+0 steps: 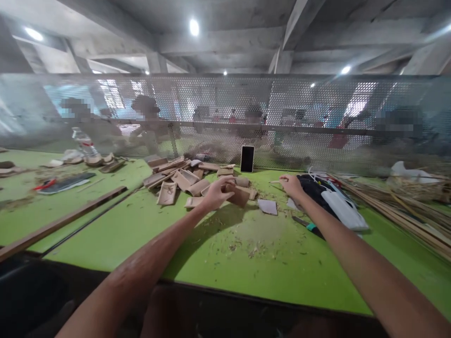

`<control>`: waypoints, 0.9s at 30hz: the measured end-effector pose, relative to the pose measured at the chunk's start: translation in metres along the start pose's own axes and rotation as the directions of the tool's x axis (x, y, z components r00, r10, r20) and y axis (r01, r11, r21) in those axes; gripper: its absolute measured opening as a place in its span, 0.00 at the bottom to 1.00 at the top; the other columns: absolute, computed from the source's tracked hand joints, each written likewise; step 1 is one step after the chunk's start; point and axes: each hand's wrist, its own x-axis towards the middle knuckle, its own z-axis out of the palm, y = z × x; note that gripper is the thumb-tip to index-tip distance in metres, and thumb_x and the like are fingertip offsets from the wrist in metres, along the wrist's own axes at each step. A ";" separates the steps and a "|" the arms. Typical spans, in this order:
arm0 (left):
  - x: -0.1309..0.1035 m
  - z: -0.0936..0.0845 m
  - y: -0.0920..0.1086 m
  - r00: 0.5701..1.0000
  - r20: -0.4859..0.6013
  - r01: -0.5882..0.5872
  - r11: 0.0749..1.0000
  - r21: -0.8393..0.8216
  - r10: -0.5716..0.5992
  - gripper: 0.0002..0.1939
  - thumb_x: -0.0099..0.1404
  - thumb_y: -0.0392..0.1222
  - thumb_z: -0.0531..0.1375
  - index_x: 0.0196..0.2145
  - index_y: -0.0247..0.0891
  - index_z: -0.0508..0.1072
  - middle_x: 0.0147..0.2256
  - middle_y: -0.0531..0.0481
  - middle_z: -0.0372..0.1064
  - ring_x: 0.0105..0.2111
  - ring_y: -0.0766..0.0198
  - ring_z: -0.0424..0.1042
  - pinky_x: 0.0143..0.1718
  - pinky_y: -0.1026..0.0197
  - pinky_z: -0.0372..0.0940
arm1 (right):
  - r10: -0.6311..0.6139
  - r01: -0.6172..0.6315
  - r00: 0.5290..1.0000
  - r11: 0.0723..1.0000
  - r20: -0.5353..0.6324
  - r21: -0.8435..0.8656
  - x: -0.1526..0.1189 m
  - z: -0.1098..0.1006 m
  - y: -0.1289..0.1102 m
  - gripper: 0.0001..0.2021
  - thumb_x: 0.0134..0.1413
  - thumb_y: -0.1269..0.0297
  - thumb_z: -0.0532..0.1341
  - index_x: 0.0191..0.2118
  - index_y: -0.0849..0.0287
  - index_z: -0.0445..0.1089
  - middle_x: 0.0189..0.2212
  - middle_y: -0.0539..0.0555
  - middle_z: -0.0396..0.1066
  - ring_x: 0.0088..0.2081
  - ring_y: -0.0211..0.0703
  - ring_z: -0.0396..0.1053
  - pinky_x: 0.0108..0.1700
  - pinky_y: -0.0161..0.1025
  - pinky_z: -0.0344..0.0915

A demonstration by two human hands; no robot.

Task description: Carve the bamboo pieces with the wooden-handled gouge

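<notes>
My left hand (219, 191) is closed on a curved bamboo piece (240, 196), which is blurred and held just above the table, at the right edge of a heap of bamboo pieces (186, 178). To the right, my right hand (291, 184) pinches a thin pale strip (275, 182) whose tip points left. Between the hands a greyish square of sandpaper-like sheet (268, 206) lies flat. Below my right wrist is a knife (310, 226) with a teal and black handle, partly hidden by my forearm.
Shavings (253, 251) litter the green table (134, 234). A phone-like dark panel (247, 158) stands at the back against a perforated screen (218, 103). A black bag (313, 190) and white mask (343, 210) lie right, beside long bamboo strips (398, 211). A wooden bar (66, 220) lies left.
</notes>
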 end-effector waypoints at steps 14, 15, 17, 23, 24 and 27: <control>-0.007 0.010 0.002 0.908 0.409 -0.192 0.956 0.222 0.087 0.11 0.62 0.49 0.65 0.37 0.41 0.80 0.42 0.44 0.75 0.45 0.54 0.72 0.46 0.53 0.69 | -0.112 0.036 0.992 0.659 0.050 0.751 -0.088 0.005 -0.044 0.21 0.45 0.42 0.66 0.28 0.58 0.71 0.21 0.50 0.68 0.22 0.39 0.66 0.25 0.36 0.68; -0.006 0.009 0.001 0.913 0.397 -0.202 0.951 0.234 0.096 0.13 0.63 0.52 0.64 0.38 0.41 0.80 0.43 0.43 0.74 0.47 0.53 0.70 0.48 0.52 0.68 | -0.126 0.039 0.990 0.661 0.060 0.749 -0.090 0.007 -0.044 0.22 0.46 0.41 0.66 0.28 0.58 0.70 0.20 0.50 0.67 0.22 0.39 0.66 0.24 0.36 0.68; -0.006 0.008 0.000 0.922 0.377 -0.192 0.947 0.259 0.084 0.16 0.65 0.56 0.62 0.41 0.41 0.79 0.45 0.42 0.72 0.49 0.52 0.69 0.50 0.51 0.67 | -0.160 0.056 0.984 0.677 0.072 0.734 -0.095 0.009 -0.045 0.23 0.48 0.39 0.64 0.29 0.58 0.69 0.20 0.49 0.67 0.21 0.38 0.66 0.24 0.36 0.67; -0.008 0.005 -0.005 0.902 0.431 -0.150 0.918 0.367 -0.025 0.28 0.65 0.63 0.60 0.55 0.44 0.72 0.47 0.42 0.71 0.43 0.52 0.69 0.43 0.53 0.66 | -0.219 0.099 0.972 0.696 0.079 0.711 -0.105 0.006 -0.051 0.19 0.54 0.43 0.61 0.32 0.57 0.69 0.21 0.48 0.67 0.22 0.38 0.66 0.25 0.36 0.64; -0.008 0.004 -0.005 0.899 0.437 -0.147 0.915 0.376 -0.036 0.29 0.65 0.63 0.60 0.56 0.44 0.72 0.47 0.42 0.71 0.43 0.52 0.69 0.42 0.54 0.66 | -0.225 0.104 0.971 0.701 0.080 0.705 -0.107 0.006 -0.052 0.19 0.54 0.44 0.61 0.32 0.57 0.69 0.20 0.48 0.67 0.22 0.38 0.66 0.26 0.35 0.64; -0.008 0.004 -0.005 0.902 0.430 -0.146 0.915 0.376 -0.033 0.30 0.62 0.64 0.63 0.55 0.44 0.72 0.49 0.42 0.71 0.46 0.51 0.69 0.44 0.53 0.66 | -0.264 0.135 0.960 0.738 0.097 0.661 -0.113 0.005 -0.056 0.17 0.57 0.47 0.59 0.30 0.57 0.69 0.19 0.48 0.67 0.22 0.37 0.64 0.26 0.34 0.61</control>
